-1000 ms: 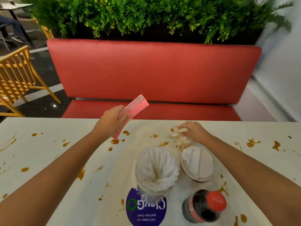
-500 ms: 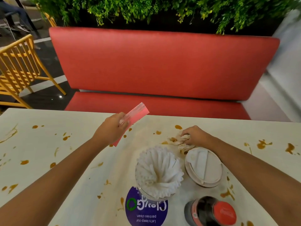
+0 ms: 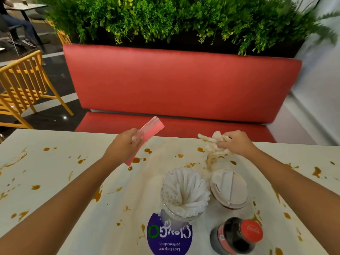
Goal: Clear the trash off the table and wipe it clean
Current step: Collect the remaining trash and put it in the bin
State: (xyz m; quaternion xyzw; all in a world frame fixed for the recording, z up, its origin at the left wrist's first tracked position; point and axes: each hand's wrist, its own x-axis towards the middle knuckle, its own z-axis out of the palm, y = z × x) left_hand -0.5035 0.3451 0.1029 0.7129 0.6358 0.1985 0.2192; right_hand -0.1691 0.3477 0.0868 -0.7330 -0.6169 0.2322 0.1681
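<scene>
Your right hand [image 3: 237, 143] grips a crumpled, brown-stained tissue [image 3: 214, 142] at the far edge of the table [image 3: 46, 172], fingers curled round the wad. Its lower end trails down to the tabletop, above a pale smear. Your left hand [image 3: 123, 148] holds a flat pink packet [image 3: 152, 127], fingers wrapped round its middle; the packet is tilted, upper end out past the table edge, lower end just above the surface. No writing on it can be read.

Orange-brown sauce spots [image 3: 136, 160] are scattered across the whole table. Near you stand a glass jar of white paper-wrapped straws [image 3: 184, 192], a cup with a white lid [image 3: 229, 188] just right of it, and a dark cola bottle [image 3: 237, 236] with a red cap; the cap's script is too blurred to read. A round purple sticker [image 3: 169, 242] lies partly under the jar. It reads "Let's keep our pantries clean"; the larger word above is partly covered.

Beyond the table are a red bench [image 3: 184, 83], green plants [image 3: 174, 15] and a yellow chair [image 3: 24, 83].
</scene>
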